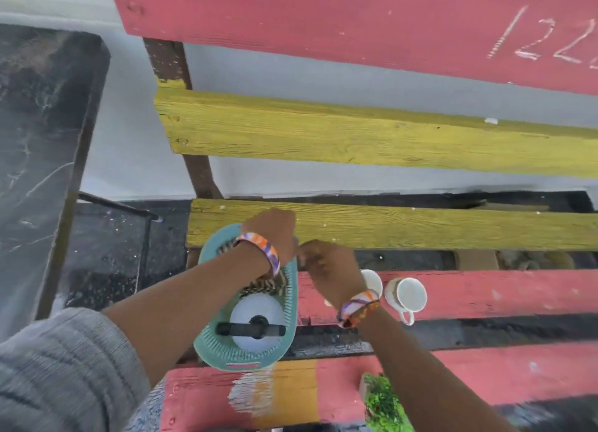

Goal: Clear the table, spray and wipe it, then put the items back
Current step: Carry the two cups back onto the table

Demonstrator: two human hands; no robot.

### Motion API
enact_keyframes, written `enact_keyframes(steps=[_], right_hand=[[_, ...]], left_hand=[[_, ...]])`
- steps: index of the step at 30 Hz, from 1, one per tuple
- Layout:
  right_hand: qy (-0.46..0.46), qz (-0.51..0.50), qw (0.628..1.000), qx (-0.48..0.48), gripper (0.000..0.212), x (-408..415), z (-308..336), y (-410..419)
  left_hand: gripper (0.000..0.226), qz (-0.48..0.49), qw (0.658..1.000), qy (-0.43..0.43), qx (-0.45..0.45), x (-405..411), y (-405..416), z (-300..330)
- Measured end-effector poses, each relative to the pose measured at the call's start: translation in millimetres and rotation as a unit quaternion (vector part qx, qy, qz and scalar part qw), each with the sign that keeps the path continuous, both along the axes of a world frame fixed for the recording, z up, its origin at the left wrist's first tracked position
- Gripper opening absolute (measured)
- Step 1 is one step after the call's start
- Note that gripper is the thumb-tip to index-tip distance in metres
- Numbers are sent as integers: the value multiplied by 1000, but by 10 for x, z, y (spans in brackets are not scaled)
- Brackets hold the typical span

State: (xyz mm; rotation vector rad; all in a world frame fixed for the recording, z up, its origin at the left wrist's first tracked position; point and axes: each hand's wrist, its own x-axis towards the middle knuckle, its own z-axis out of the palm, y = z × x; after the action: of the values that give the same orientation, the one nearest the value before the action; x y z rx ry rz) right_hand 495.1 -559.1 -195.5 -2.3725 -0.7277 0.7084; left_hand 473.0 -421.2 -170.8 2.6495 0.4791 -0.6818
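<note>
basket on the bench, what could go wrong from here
1. The basket sits at the bench's left end, over a gap between slats; a nudge from the left hand could tip it, with the spray bottle inside.
2. Two cups stand on the red slat right by the right hand; the wrist might knock one off.

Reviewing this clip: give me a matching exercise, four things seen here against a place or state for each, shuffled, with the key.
Things:
1. spray bottle
2. white cup
3. green plant
4. left hand

Places or states:
A. lying on its side on a red plank
B. at the bottom edge, beside the right forearm
C. standing inside the teal basket
D. at the basket's far rim, wearing a beaded bracelet

Pairs: 1-C, 2-A, 3-B, 4-D
</note>
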Motion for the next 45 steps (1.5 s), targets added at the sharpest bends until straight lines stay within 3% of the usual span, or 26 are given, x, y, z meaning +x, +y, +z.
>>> enact_keyframes(steps=[4, 9, 12, 16, 19, 27, 31, 35, 38, 43, 45], right_hand=[[-29, -156, 987, -24, 25, 356, -48, -802], [24, -69, 960, -269, 77, 668, -362, -1649], [56, -22, 951, -303, 91, 727, -460, -1859], [69, 31, 957, -281, 82, 735, -618, -1974], [47, 44, 963, -260, 72, 701, -736, -2025], [-8, -9, 978, -207, 61, 658, -647, -2012], [-55, -3, 985, -164, 59, 700, -268, -1696], [-127, 26, 985, -113, 58, 650, 253, -1119], [-165, 36, 984, -61, 57, 400, 684, -594], [-207, 100, 973, 32, 59, -487, 1464, 411], [-221, 129, 964, 73, 58, -980, 1778, 846]], left_hand=[[24, -59, 998, -21, 12, 318, -438, 73], [21, -133, 991, -6, 9, 651, -1006, -49], [26, -134, 991, 23, -12, 746, -1423, -291], [46, -43, 990, 121, -48, 688, -1966, -806], [50, 14, 986, 167, -9, 608, -2179, -1041], [40, 66, 993, 94, -10, 340, -2032, -803], [51, 90, 995, 34, -40, 220, -1762, -353], [46, 111, 991, -68, -22, -26, -1288, 219], [46, 139, 980, -144, 6, -425, -823, 679], [72, 191, 948, -242, 81, -1586, 61, 1417], [68, 223, 930, -273, 102, -2184, 427, 1688]])
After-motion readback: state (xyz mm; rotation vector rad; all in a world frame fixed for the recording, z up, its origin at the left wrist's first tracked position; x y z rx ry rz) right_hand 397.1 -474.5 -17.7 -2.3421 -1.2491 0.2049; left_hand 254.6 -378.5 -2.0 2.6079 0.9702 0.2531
